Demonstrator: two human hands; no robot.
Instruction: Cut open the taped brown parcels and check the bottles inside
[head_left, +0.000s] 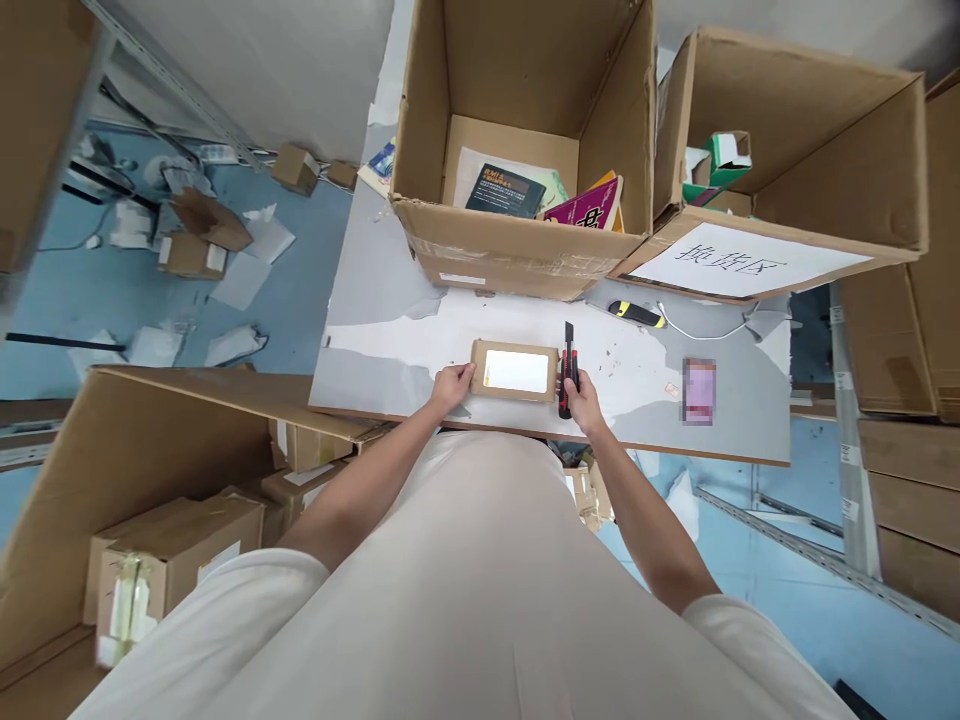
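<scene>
A small flat cardboard box (478, 385) with a white label on its top lies in front of me, close to the table's near edge. My left hand (452, 387) pinches the left end of this box between thumb and fingers. In my right hand (583, 402) is a red and black utility knife (568, 370), its dark blade pointing away from me. The knife is beside the box's right end, and the fingers behind it seem to touch that end, though they are partly hidden.
A big open carton (517, 250) with several books stands at the back; right of it is another carton (795, 130) holding green and white boxes. A black and yellow cutter (636, 314) and a blurred pink item (699, 391) lie on the table (375, 350). Left below, a large carton (202, 400) contains parcels.
</scene>
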